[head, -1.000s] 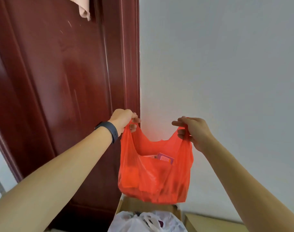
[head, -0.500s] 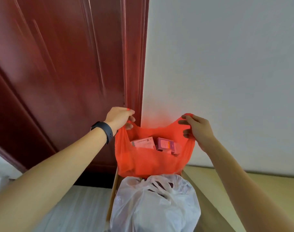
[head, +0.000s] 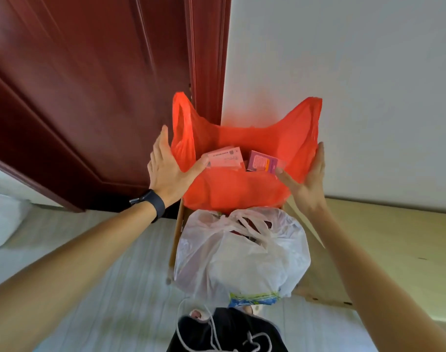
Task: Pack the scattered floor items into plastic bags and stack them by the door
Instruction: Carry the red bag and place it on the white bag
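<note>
On my feed, a red plastic bag point(head: 242, 194) sits at the centre, in the corner where a dark red wooden door point(head: 90, 85) meets a white wall point(head: 356, 72). The bag is thin, glossy, orange-red plastic and slightly see-through. Its mouth gapes wide and its two loop handles stand up, the left handle point(head: 182, 123) in front of the door frame and the right handle point(head: 311, 115) against the wall. Two small cartons poke out of the opening side by side: a pale pink box point(head: 224, 157) on the left and a purple box point(head: 261, 162) on the right. The print on both is too small for me to read.

The left hand point(head: 168, 168) is flat and open, fingers straight and pointing up. Its palm is against the bag's left side and its thumb reaches toward the pale pink box. It grips nothing. A black wristband point(head: 153, 203) circles that wrist. The right hand point(head: 308, 181) mirrors it on the bag's right side, fingers straight, thumb stretched toward the purple box, also gripping nothing.

Just in front of the red bag, touching its lower edge, a full white plastic bag point(head: 242, 255) with knotted handles rests on flattened cardboard point(head: 326, 280). The floor point(head: 90, 275) is pale.
</note>
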A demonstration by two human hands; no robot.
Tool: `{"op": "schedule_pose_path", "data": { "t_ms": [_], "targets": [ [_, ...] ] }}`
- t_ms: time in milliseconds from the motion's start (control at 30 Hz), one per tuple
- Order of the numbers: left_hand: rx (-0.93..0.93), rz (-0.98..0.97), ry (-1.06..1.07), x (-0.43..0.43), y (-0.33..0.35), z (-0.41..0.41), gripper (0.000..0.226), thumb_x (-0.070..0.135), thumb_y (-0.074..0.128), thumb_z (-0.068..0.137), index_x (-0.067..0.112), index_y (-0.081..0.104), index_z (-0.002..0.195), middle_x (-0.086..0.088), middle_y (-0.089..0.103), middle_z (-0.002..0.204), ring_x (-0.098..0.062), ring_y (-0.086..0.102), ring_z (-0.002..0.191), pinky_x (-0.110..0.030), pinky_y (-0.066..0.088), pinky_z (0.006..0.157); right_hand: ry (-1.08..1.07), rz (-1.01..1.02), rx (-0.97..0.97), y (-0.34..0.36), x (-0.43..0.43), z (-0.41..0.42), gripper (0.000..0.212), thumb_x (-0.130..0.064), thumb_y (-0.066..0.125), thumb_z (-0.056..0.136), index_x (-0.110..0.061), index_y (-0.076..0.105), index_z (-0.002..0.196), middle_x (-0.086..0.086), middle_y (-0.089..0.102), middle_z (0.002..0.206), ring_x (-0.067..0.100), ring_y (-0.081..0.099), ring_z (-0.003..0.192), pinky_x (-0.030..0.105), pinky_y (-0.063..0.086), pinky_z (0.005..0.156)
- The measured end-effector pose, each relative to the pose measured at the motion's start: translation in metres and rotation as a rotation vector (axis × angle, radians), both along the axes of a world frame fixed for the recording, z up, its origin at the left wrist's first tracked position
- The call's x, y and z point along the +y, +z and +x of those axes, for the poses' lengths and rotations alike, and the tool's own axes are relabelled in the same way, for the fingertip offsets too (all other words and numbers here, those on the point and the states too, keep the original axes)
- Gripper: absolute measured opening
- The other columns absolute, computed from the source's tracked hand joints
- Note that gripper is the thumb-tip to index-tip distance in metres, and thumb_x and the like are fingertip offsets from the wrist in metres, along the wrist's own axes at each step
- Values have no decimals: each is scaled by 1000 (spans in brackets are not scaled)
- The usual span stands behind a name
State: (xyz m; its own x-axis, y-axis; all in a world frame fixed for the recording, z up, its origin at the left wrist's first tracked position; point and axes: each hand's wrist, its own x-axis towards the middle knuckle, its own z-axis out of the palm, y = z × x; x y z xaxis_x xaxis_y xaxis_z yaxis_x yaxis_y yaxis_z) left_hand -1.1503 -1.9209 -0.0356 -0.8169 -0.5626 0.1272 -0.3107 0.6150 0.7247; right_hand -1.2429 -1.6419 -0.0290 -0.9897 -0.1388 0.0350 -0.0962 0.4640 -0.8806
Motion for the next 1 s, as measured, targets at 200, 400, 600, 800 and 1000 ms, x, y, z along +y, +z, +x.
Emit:
{"op": "schedule_pose_path", "data": {
  "t_ms": [200,400,600,800,1000],
  "targets": [
    [-13,-167,-243,4,-4,-36,53,42,31,100,7,59,128,-17,59,129,-38,52,122,-46,42,100,-40,169,-32,-2,-23,-32,46,-16,44,97,-21,45,142,7,63,127,24,56,119,25,41,93],
    [-184,-296,-508,65,-37,-63,34,23,45,100,8,61,126,-13,61,128,-32,54,119,-42,42,99,-179,-38,14,14,-42,-40,24,-25,37,103,-17,56,90,-10,58,72,5,52,63,24,37,59],
    [-281,-555,-656,74,-60,-66,35,12,44,92,9,64,121,-9,47,138,-31,40,129,-41,30,108,188,155,255,-2,-80,-37,18,-16,48,98,-9,65,96,0,59,101,11,53,88,15,39,79],
    [-197,-346,-577,28,-46,-26,50,52,57,80,17,57,116,2,55,121,-21,50,113,-37,43,94,524,576,304,-63,-97,-34,19,-9,60,88,4,66,100,26,60,109,46,58,98,47,47,88],
    [-112,-698,-604,11,-24,-36,87,58,44,84,14,20,155,-4,19,161,-22,18,148,-47,18,118,686,679,354,-53,-102,-25,50,-22,31,81,0,63,113,22,61,115,44,56,93,51,51,83]
  ]
}}
